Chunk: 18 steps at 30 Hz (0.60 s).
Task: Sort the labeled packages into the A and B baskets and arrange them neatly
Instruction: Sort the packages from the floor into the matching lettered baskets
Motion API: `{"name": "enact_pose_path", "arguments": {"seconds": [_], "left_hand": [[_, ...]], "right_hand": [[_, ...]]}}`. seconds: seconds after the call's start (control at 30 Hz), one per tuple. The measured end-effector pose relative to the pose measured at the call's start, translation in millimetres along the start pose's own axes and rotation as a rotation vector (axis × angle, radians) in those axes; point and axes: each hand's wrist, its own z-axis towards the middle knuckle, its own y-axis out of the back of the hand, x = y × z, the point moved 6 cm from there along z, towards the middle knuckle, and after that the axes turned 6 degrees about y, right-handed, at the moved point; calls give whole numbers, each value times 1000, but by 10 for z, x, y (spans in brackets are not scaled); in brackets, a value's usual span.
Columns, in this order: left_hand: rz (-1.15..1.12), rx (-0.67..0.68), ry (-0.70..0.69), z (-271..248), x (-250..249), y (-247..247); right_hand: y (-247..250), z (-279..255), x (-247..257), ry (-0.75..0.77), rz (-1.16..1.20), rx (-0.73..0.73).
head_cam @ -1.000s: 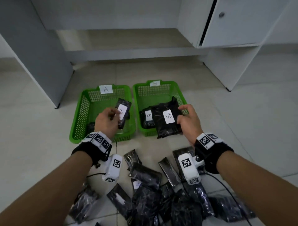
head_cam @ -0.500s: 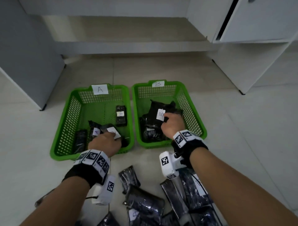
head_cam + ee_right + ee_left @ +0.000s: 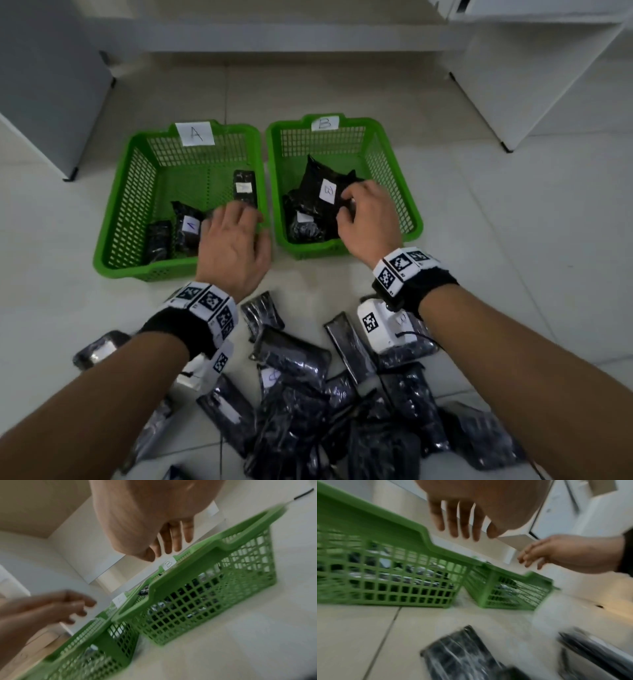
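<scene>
Packages in black wrap sit in two green baskets on the tiled floor (image 3: 513, 240), with a loose pile (image 3: 308, 394) of more packages spread across the bottom of the head view.

At left centre of that view stands the A basket (image 3: 113, 219), a paper tag marked A (image 3: 195, 133) on its far rim. Inside it, along the near wall, a small dark package (image 3: 157, 240) lies beside a package with a white label (image 3: 186, 222), and a narrow labeled package (image 3: 245, 186) lies against the right wall.

Over the near right corner of this basket hovers the left hand (image 3: 233, 246), palm down. Its fingers (image 3: 453, 523) are straight and spread in the left wrist view, holding nothing and clear of the rim below them.

Just right of the A basket, with a narrow gap between, stands the B basket (image 3: 407, 205), tagged B (image 3: 324, 122) on its far rim. A large package with a B label (image 3: 322, 192) lies on top of other black packages (image 3: 301, 226) in its near left part.

The right hand (image 3: 370, 222) is above the near right part of the B basket, its fingers (image 3: 349, 197) loosely bent just beside the large package's right edge; whether they touch it cannot be told. In the right wrist view the fingers hang free above the rim and grasp nothing.

At the upper left of the head view a grey cabinet panel (image 3: 51, 85) stands on the floor, and a white cabinet (image 3: 531, 75) fills the upper right.
</scene>
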Motion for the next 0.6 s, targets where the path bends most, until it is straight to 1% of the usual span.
{"name": "enact_pose_path", "arguments": {"seconds": [0.03,0.1,0.17,0.2,0.27,0.37,0.4,0.43,0.5,0.6], "left_hand": [[-52,-11,-101,-80,-169,19],[-139,73,-230,-224,-471,-83],[-212,225,-359,-378,-750,-242],[-216,331,-421,-471,-869,-361],[-149,538,-493,-662,-1043,-603],[-25,736,-559,-947,-1206,-852],[47,770,-587,-1019,-1240,-923],[132,780,-619,-1077,-1272,-971],[297,744,-662,-1095,-1298,-1009],[335,675,-667,-1056,-1246,-950]], "right_hand": [[99,-123,9,52,11,-49],[255,-364,-55,78,39,-53],[365,-631,-191,12,51,14],[400,-789,-266,-41,34,63],[404,-1113,-438,-148,-63,214],[253,-1586,-659,-316,-247,567],[210,-1705,-720,-377,-261,643],[172,-1795,-767,-425,-251,678],[126,-1857,-851,-488,-208,656],[122,-1837,-938,-568,-99,583]]}}
